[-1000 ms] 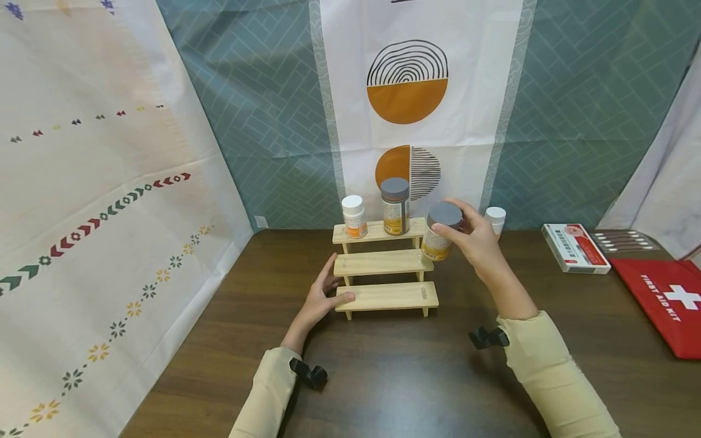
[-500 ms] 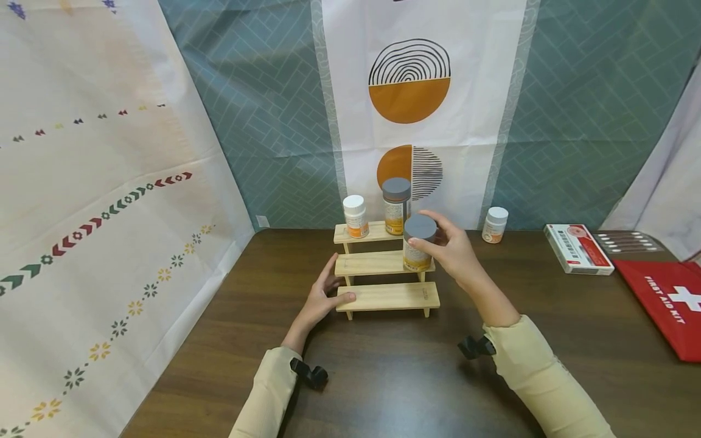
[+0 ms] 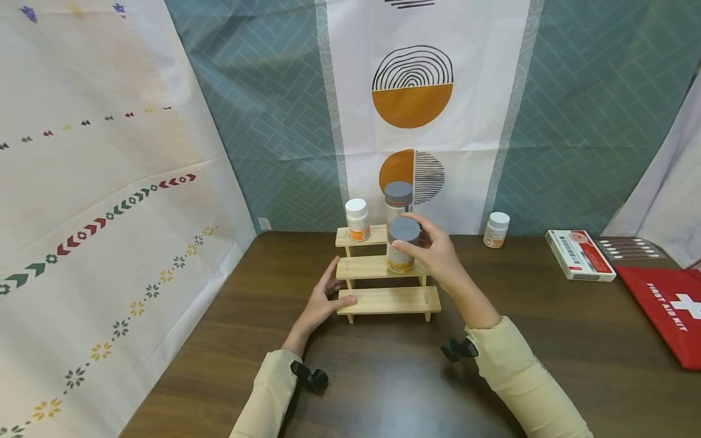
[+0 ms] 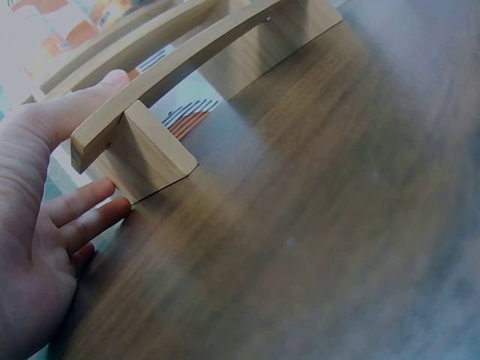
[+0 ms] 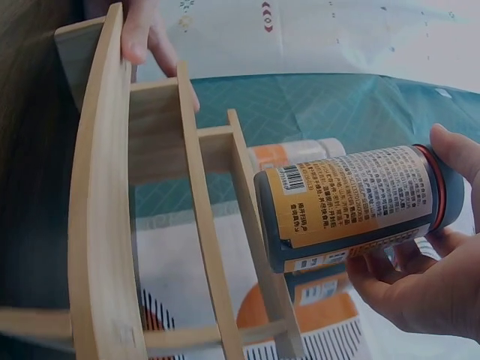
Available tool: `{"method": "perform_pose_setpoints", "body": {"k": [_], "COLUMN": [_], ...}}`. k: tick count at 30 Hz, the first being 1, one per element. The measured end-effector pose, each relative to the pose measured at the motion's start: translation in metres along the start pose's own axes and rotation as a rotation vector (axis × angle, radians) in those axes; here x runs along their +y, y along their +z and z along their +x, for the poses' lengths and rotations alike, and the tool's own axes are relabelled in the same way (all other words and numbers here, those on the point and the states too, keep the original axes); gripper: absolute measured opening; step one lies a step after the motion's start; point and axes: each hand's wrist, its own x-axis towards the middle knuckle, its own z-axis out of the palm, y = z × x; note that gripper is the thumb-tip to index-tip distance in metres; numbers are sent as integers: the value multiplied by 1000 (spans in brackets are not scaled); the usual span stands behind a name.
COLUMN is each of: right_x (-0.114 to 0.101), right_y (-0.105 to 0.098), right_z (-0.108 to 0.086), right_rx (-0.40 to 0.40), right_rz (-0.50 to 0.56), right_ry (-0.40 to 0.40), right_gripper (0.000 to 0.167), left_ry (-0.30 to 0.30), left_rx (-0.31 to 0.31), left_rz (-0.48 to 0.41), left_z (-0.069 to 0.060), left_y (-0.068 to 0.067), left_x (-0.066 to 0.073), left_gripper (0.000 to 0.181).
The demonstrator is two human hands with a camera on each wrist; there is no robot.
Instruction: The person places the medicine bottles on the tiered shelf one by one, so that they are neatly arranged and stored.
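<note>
A three-step wooden stand (image 3: 361, 300) is on the table. My left hand (image 3: 322, 302) holds its left end, the thumb on top of the lowest step and the fingers at the side by the leg. My right hand (image 3: 438, 252) grips a grey-capped supplement bottle (image 5: 352, 202) with a yellow and white label, around its cap end. This bottle is over the middle step; I cannot tell whether its base touches the wood. On the top step stand a white bottle (image 3: 357, 219) with an orange label and another grey-capped bottle (image 3: 398, 193), partly hidden behind the held one.
Another small white bottle (image 3: 496, 230) stands at the back right of the dark wooden table (image 3: 383, 377). Farther right lie a white and red box (image 3: 580, 255), a pack of cotton swabs (image 3: 630, 248) and a red first aid pouch (image 3: 665, 310). Cloths hang behind and at the left.
My right hand has carried the grey-capped bottle leftward, from beside the stand's right end to over the middle step. My left hand has stayed on the stand.
</note>
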Motion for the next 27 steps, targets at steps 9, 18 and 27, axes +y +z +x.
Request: {"method": "perform_pose_setpoints", "body": {"k": [9,18,27], "right_x": [-3,-4,2], "right_y": [17,32,45], "right_z": [8,14,19], "right_rx": [-4,-15,-33], "right_rz": [14,47,96], "right_ry": [-11,-1,3], "right_gripper": [60,61,62], "left_ry": [-23,-19,-26], "left_rx": [8,-51,-16], "left_rz": [-12,0,-4], "left_z": [0,-8,0], "left_y": [2,-2,0], "left_x": [-1,28,2], "left_gripper": [100,99,100]}}
